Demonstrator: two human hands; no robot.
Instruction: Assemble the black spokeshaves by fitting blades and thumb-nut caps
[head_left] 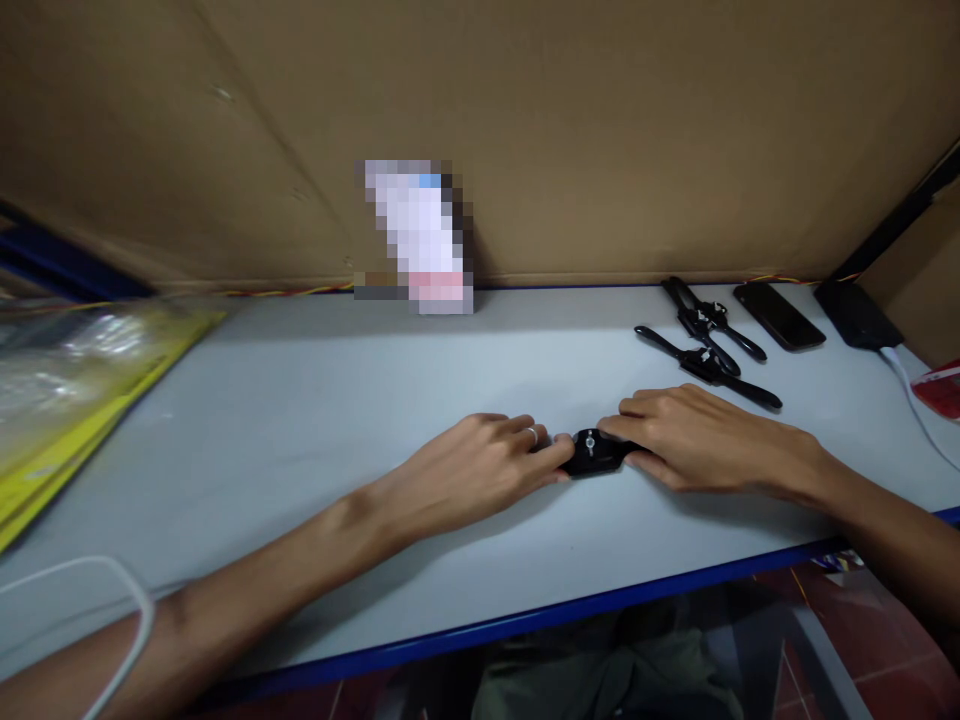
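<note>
Both hands grip one black spokeshave [592,460] low over the grey tabletop. A silvery screw shows at the middle of its body, and the handles are mostly covered by fingers. My left hand [506,450], with a ring on one finger, closes around the left end. Around the right end, my right hand [667,440] is closed with the thumb underneath. Just beyond my right hand lies another black spokeshave [705,366]. Behind that one, more spokeshaves [697,318] lie crossed over each other.
A dark phone [780,316] and a black box-like device [859,315] with a white cable rest at the back right. Yellow and clear plastic packaging [112,390] covers the left side. A cardboard wall [562,140] closes the back; a blue edge [450,640] borders the table's front.
</note>
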